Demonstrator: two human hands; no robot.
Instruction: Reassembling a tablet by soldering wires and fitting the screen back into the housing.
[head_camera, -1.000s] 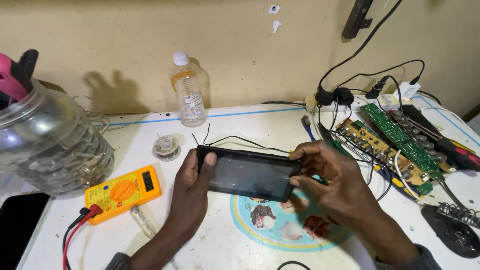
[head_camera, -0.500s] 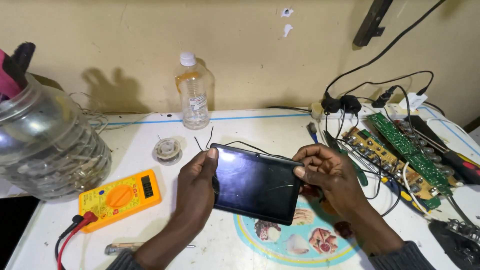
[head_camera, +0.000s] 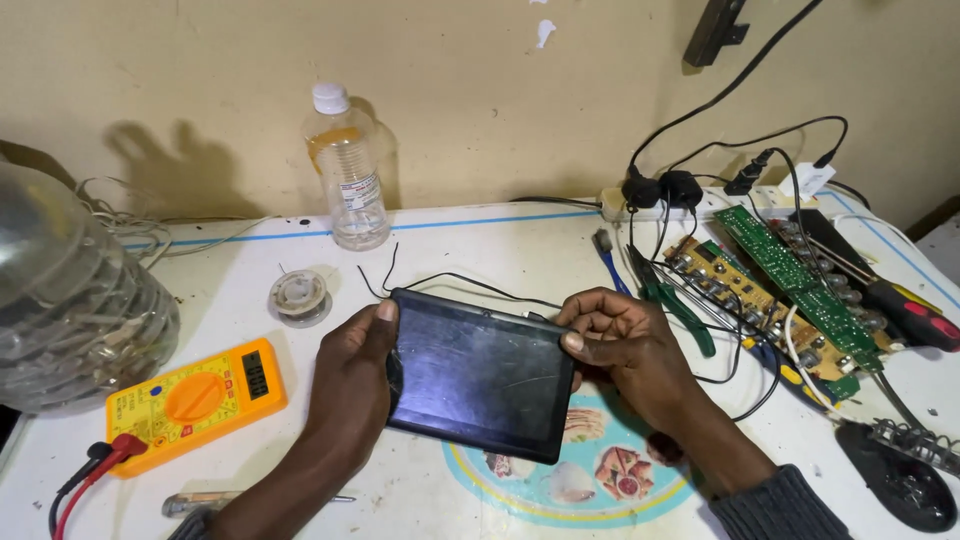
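Note:
A black tablet (head_camera: 480, 375) with a dark, smudged screen is held tilted above the white table (head_camera: 500, 240). My left hand (head_camera: 350, 385) grips its left edge, thumb on the top corner. My right hand (head_camera: 625, 345) grips its right edge, fingers curled over the upper right corner. Thin black wires (head_camera: 440, 280) trail from behind the tablet's top edge onto the table.
A yellow multimeter (head_camera: 195, 395) with red leads lies left. A clear plastic bottle (head_camera: 347, 170) and a solder spool (head_camera: 298, 295) stand behind. Green circuit boards (head_camera: 790, 290), green-handled pliers (head_camera: 680, 305), a red screwdriver (head_camera: 915, 315) and a power strip (head_camera: 700, 195) crowd the right. A large clear jar (head_camera: 70, 300) sits far left.
The tablet has tipped up from nearly flat so its screen faces me more, and it sits lower and closer. Both hands kept their grip on its edges.

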